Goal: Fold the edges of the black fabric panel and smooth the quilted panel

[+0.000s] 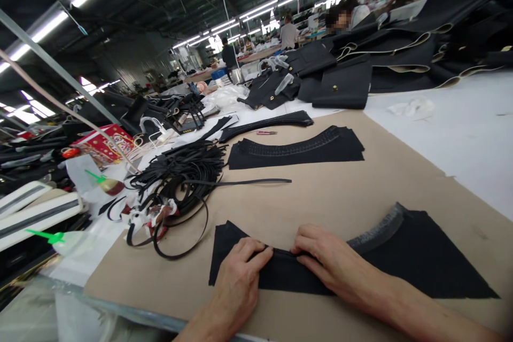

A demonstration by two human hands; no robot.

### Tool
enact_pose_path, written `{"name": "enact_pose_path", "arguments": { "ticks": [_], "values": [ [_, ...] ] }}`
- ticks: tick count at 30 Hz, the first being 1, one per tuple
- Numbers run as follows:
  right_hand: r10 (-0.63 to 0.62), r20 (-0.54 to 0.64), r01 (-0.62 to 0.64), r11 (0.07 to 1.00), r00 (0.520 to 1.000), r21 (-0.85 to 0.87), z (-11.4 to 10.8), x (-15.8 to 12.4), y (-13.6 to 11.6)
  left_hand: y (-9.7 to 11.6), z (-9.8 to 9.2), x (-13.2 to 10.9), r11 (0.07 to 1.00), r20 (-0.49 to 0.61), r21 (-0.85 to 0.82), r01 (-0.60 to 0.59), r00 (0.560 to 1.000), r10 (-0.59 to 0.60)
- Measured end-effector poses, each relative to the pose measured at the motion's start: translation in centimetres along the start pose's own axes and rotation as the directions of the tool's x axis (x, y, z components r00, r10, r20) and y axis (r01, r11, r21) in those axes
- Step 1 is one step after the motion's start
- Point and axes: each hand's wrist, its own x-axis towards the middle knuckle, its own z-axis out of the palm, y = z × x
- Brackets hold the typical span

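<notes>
A black fabric panel (425,256) with a curved upper edge lies flat on the brown board, close in front of me. Along that curve, to the right of my hands, runs a greyish, shiny strip (380,230). My left hand (242,270) pinches the folded edge left of the curve's middle. My right hand (320,251) pinches the same edge a little further right, fingers pressed together. A short length of folded edge shows between them. Farther back lies a stack of similar black curved panels (296,156).
Black strips (188,171) lie bundled at the left, one strip reaching right. Pink-handled thread snips (266,132) rest behind the stacked panels. Green-tipped glue bottles (108,184) stand at the left. Black leather-like pieces (344,85) pile up at the back right; people work beyond.
</notes>
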Motion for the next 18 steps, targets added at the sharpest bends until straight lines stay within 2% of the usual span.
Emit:
{"name": "enact_pose_path", "arguments": {
  "ticks": [7, 12, 15, 18],
  "values": [
    [-0.029, -0.008, 0.029, 1.0, 1.0, -0.01, -0.2, -0.6, 0.3, 1.8, 0.2, 1.7, 0.997, -0.057, -0.052, 0.051, 0.997, -0.054],
    [-0.047, -0.038, 0.045, 0.998, 0.998, -0.048, 0.0, -0.7, 0.4, 3.0, 1.7, 2.6, 0.989, 0.008, -0.119, 0.085, 0.996, -0.085],
    [-0.059, -0.036, 0.057, 0.996, 0.998, -0.07, -0.1, -0.8, 0.3, 3.2, 2.5, 2.0, 0.996, 0.0, -0.072, 0.043, 0.999, -0.043],
    [-0.055, -0.031, 0.052, 0.995, 0.998, -0.084, -0.3, -0.8, 0.3, 3.0, 2.9, 0.9, 0.998, -0.008, 0.022, -0.053, 0.999, 0.053]
  ]
}}
